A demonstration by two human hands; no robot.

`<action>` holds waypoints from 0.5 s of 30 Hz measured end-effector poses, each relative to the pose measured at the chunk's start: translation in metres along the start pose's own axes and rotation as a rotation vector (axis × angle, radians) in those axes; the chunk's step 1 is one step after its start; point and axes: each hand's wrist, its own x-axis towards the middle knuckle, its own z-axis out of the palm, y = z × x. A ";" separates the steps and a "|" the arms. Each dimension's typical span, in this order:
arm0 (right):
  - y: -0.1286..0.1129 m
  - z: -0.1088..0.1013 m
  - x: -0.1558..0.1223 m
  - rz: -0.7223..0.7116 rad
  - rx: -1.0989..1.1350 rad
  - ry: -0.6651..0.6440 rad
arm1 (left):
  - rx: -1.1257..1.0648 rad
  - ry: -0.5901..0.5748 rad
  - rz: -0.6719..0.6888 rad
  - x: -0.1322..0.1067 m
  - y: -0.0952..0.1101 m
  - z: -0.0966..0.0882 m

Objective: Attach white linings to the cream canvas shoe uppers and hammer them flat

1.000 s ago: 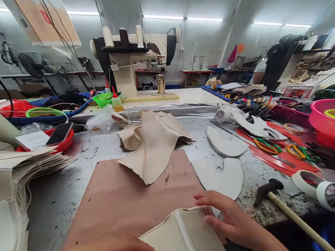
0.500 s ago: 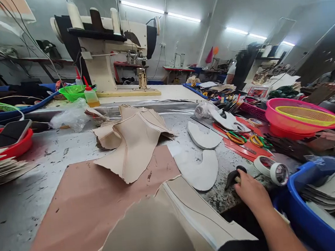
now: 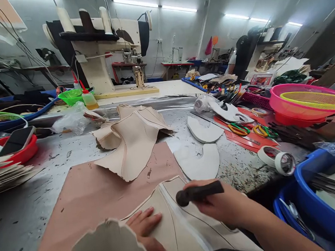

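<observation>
My left hand [image 3: 148,232] lies flat with spread fingers on a beige leather piece [image 3: 155,203], left of the white tape strip [image 3: 181,219] along its seam. In my right hand [image 3: 219,207] is a hammer [image 3: 200,192], its dark round face just above or on the leather beside the strip; contact I cannot make out. The handle is mostly hidden in the grip. A raised flap of the piece stands up in front of my left wrist. Beneath lies a reddish-brown sheet [image 3: 88,196]. Farther back rests a stack of similar beige pieces [image 3: 136,140].
White curved pads [image 3: 201,163], scissors [image 3: 239,129] and tape rolls [image 3: 284,163] lie to the right. A blue bin [image 3: 304,175] stands beyond the table edge. A red bowl with a phone [image 3: 17,140] is at left; a sewing machine [image 3: 96,65] stands behind.
My right hand has brought the hammer from the table's right edge leftward over the leather. My left hand has come into view, pressed on the piece.
</observation>
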 end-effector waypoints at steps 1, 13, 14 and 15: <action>-0.005 0.004 0.001 0.003 -0.043 -0.078 | -0.051 -0.096 0.069 0.004 0.003 -0.015; -0.020 0.015 -0.007 0.051 -0.227 -0.240 | -0.056 0.179 -0.222 0.074 0.025 0.016; -0.018 0.012 -0.004 0.053 -0.227 -0.211 | -0.067 0.173 -0.218 0.076 0.024 0.020; -0.015 0.009 0.000 0.068 -0.240 -0.166 | -0.075 0.167 -0.207 0.078 0.023 0.022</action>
